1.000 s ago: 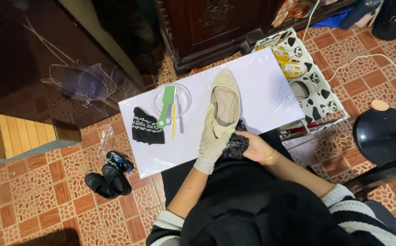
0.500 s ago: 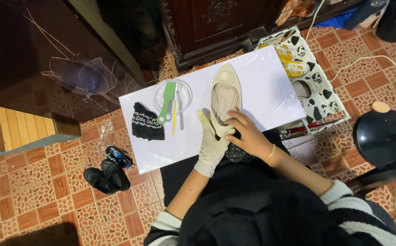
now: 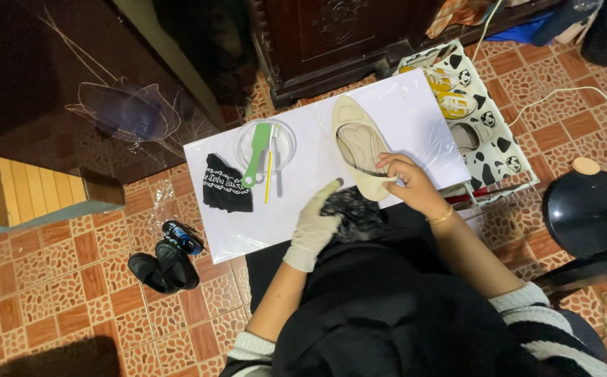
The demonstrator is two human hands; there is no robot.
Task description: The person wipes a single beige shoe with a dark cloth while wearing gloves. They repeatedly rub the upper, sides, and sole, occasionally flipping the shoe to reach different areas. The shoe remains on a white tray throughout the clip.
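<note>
On the white board [image 3: 303,209], our shoe [image 3: 359,146] lies lengthwise toward the far edge; right hand [image 3: 408,185] pinches its heel, gloved left hand [image 3: 314,227] holds a dark cloth [image 3: 352,213].

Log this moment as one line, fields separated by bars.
left hand: gloved, on dark cloth | right hand: bare, grips beige shoe heel | surface: white board
</note>
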